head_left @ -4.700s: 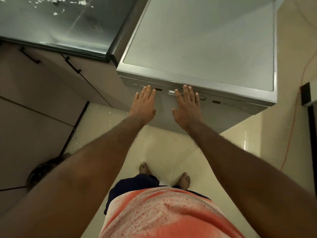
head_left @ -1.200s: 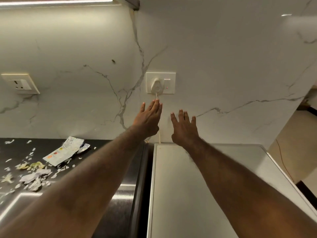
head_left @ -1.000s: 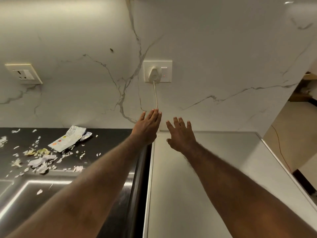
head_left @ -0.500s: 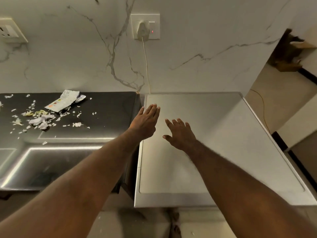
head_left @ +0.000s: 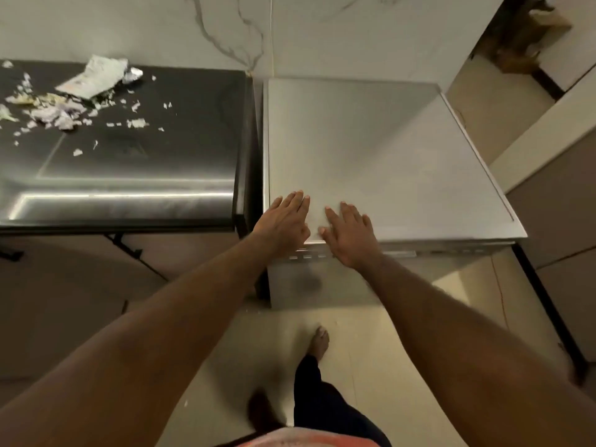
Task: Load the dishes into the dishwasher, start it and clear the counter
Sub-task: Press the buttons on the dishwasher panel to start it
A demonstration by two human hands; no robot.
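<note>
A white, grey-veined marble wall (head_left: 354, 33) spans the top of the frame, a thin white cord (head_left: 272, 33) hanging down it, with glossy beige floor tiles (head_left: 371, 343) at bottom centre.

White marble wall (head_left: 354, 37) up top, grey veins running through it, a white cord (head_left: 272, 33) hanging down it. Below, pale glossy floor (head_left: 371, 350) tiles. Left side, brown cabinet doors (head_left: 64, 285) with black handles (head_left: 127, 248) (flat fronts). A bright strip of light (head_left: 129, 195) glints along the dark tabletop (head_left: 193, 130). Orange wire (head_left: 498, 291) runs over the floor at right.
</note>
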